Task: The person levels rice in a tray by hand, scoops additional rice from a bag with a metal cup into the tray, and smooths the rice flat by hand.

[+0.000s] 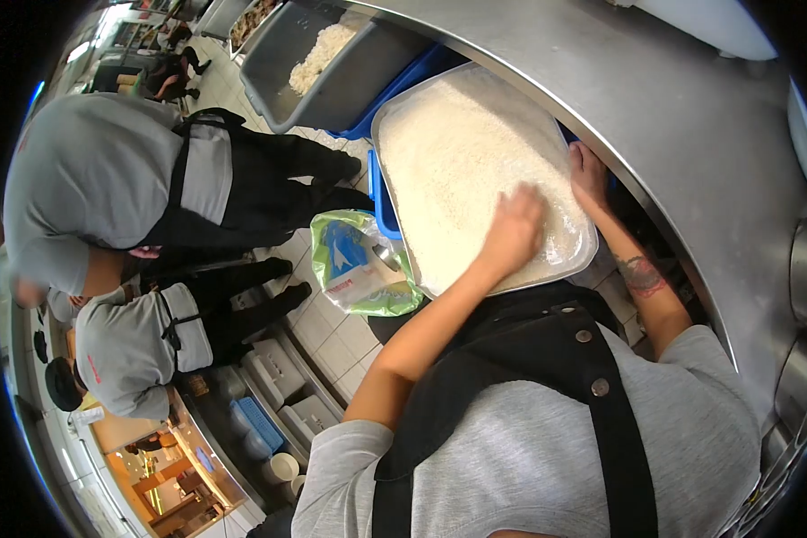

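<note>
While your left hand (pixel 516 229) is down in the pale crumbs (pixel 448 170), your right hand (pixel 587 175) rests at the far-right rim of the clear tub (pixel 576 263) that holds them. You have the tub right in front of your apron, next to the steel bench (pixel 672 117), with blue plastic (pixel 381 195) showing along its left side. Your left grip is blurred and its fingertips are hidden, so I cannot tell whether it is closed on any crumbs; nor can I tell whether your right grip is clamped on the rim or only leaning there.

As for progress, you already have crumbs spread across nearly the whole tub, with a disturbed patch around your left hand and smoother stretches towards the far end, which seem less worked. How much remains, the view does not settle. Just left of the tub stands an open green-edged bag (pixel 341 260); beyond, a grey tub (pixel 359 81) holds a whitish heap (pixel 323 54).
</note>
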Tool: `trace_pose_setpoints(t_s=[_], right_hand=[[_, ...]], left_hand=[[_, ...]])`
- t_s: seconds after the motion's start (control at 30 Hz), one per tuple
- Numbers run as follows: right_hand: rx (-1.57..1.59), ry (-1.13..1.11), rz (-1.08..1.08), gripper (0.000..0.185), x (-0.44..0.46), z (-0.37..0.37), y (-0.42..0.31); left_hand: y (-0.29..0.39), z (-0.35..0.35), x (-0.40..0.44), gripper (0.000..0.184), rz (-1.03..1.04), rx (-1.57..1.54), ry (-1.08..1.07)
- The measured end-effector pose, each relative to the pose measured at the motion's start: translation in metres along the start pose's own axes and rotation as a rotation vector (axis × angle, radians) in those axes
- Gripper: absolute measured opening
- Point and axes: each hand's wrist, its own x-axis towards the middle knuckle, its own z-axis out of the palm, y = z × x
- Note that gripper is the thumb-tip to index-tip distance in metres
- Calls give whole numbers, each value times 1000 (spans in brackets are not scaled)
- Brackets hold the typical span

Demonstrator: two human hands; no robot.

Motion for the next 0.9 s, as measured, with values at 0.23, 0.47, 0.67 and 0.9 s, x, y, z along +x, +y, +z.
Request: trace_pose_setpoints(t_s=[0.23,0.47,0.67,0.9], right_hand=[[-248,19,10,36,-9,28,42],[68,-323,229,43,2,-39,-40],[75,-151,-2,43,3,-25,-20],[-76,-106,61,49,-2,-6,1]], left_hand=[[6,33,21,64,489,191,-161],[-32,28,59,59,341,325,-138],[-66,15,101,61,118,522,-150],[-105,3,111,49,-141,566,86]])
